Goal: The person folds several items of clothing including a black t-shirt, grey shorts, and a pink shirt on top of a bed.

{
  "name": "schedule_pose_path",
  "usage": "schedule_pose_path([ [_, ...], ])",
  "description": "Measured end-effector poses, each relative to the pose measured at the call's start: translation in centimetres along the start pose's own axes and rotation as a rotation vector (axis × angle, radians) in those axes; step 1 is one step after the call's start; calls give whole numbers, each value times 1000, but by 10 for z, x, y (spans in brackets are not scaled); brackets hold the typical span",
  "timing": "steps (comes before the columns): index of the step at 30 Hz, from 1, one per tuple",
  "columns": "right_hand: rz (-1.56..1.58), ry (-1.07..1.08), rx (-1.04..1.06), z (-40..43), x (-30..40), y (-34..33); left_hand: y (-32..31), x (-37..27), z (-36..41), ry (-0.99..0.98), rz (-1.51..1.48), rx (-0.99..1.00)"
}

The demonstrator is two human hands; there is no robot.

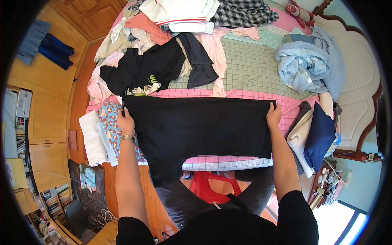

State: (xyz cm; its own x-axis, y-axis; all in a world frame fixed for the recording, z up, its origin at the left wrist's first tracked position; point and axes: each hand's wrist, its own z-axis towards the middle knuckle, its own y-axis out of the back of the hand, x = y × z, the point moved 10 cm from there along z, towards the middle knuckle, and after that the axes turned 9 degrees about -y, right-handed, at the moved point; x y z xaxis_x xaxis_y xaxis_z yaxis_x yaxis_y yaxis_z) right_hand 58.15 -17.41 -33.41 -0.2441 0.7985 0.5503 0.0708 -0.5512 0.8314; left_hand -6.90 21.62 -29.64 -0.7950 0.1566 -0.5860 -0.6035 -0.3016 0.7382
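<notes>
A black short-sleeved shirt (205,127), apparently doubled lengthwise, stretches sideways between my hands over the near edge of the bed. My left hand (125,121) grips its upper left corner, with a metal-band watch on that wrist. At the far right corner, my right hand (274,114) pinches the cloth, thumb on top. A sleeve-like flap (167,171) hangs at the lower left onto my leg. Just left of my left hand lie a blue leopard-print cloth (111,130) and a folded white cloth (93,137).
Another black shirt (147,65) and a heap of mixed clothes lie across the checked bedsheet (248,64). Folded garments, including a navy one (320,137), sit at the right edge. A bunched blue quilt (306,65) rests by the headboard (352,61). Below is a red plastic stool (203,190).
</notes>
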Motion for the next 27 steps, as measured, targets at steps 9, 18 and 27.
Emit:
schedule_pose_path([
  [9, 10, 719, -100, -111, 139, 16, -30, 6, -19, 157, -386, 66],
  [18, -491, 389, -54, -69, 70, -32, -31, 8, -14, -5, -180, 191],
  [27, -320, 621, 64, -252, 126, -44, 37, -74, -175, -372, 1, 276],
])
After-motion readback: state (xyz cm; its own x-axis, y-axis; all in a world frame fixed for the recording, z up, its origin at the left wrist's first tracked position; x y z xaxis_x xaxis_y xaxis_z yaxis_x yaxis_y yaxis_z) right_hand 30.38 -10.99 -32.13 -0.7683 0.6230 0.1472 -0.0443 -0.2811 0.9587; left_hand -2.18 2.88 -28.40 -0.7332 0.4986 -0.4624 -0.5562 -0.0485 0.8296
